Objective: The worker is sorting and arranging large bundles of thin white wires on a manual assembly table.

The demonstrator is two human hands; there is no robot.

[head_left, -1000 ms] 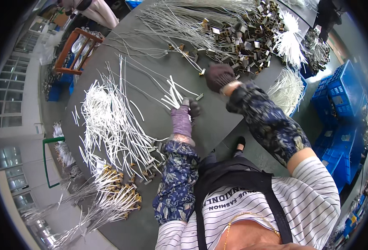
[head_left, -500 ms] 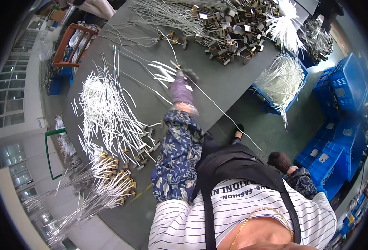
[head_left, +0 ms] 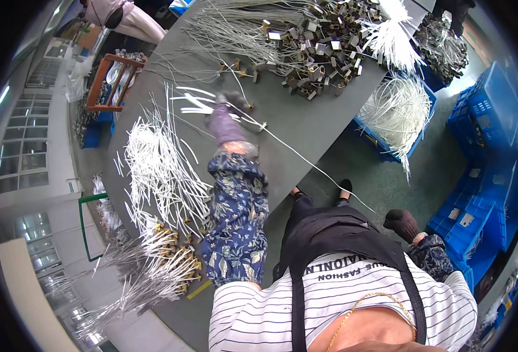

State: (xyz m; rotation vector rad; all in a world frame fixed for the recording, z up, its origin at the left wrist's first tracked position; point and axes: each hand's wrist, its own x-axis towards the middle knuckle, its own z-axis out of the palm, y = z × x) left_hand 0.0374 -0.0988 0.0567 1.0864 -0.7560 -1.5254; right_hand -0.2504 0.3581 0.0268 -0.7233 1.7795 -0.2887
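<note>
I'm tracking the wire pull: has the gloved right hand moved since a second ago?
Yes. The right hand has left the grey table near the pile of metal parts and drawn back beside the hip, trailing a thin white wire.

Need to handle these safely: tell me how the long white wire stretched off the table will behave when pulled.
The white wire probably flexes: it sags between left hand and right hand. Thin, so likely light. Its small end fitting may snag.
</note>
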